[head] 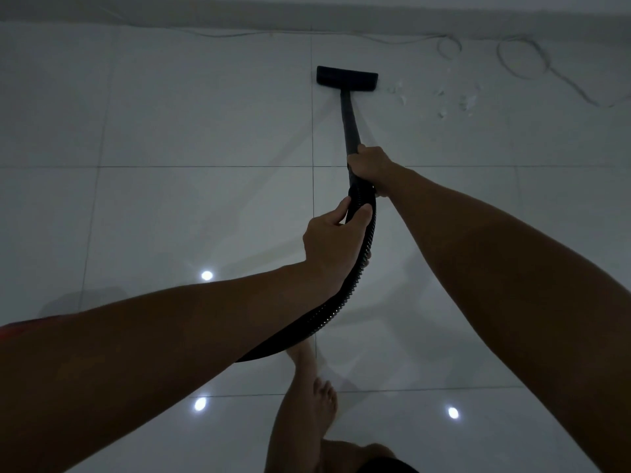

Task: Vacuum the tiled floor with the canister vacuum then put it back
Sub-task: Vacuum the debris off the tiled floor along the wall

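Left hand (333, 244) grips the ribbed hose (355, 278) just below the wand joint. Right hand (370, 167) wrapped round the wand (350, 126). Floor head (347, 76) flat on the tiled floor (170, 131) at 12 o'clock, near the wall. White scraps (454, 100) at 1 o'clock, not picked up. Loose cable (526, 59) at 2 o'clock. Canister not in view. Risk: sweeping right for the scraps could suck in or snag the cable. Hose loops by bare foot (324, 404): trip hazard.

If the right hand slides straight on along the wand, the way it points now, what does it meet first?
Probably the floor nozzle at the wand's far end; the right hand has only bare wand ahead.
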